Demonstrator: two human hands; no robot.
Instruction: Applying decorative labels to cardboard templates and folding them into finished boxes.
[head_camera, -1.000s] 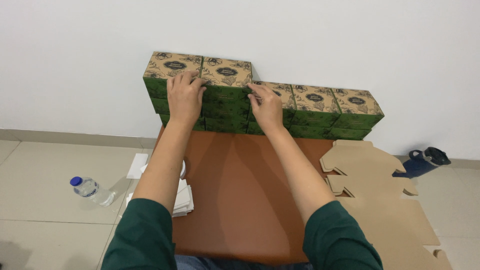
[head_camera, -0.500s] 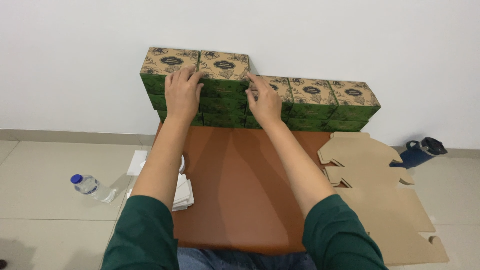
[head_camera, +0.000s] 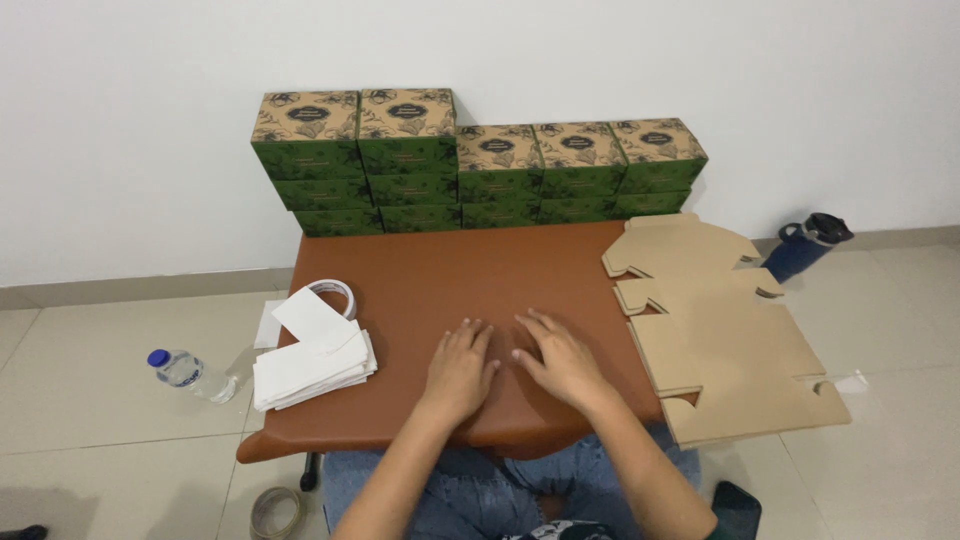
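My left hand (head_camera: 461, 369) and my right hand (head_camera: 556, 358) lie flat, palms down, side by side on the near part of a brown table (head_camera: 450, 275). Both hold nothing and their fingers are spread. Along the table's far edge, against the white wall, stand stacked green boxes with tan patterned lids (head_camera: 470, 165); the two left stacks are one box taller than the others. A pile of flat tan cardboard box blanks (head_camera: 720, 335) lies on the table's right side, overhanging its edge, close to my right hand.
A stack of white sheets (head_camera: 312, 362) and a roll of tape (head_camera: 335, 295) lie on the table's left part. On the tiled floor a clear water bottle (head_camera: 185, 372) lies at left, a dark blue flask (head_camera: 805, 247) stands at right, and another tape roll (head_camera: 277, 512) lies below.
Both hands left the stacked green boxes at the far edge and came back to rest flat on the near part of the table. The view pulled back and down.
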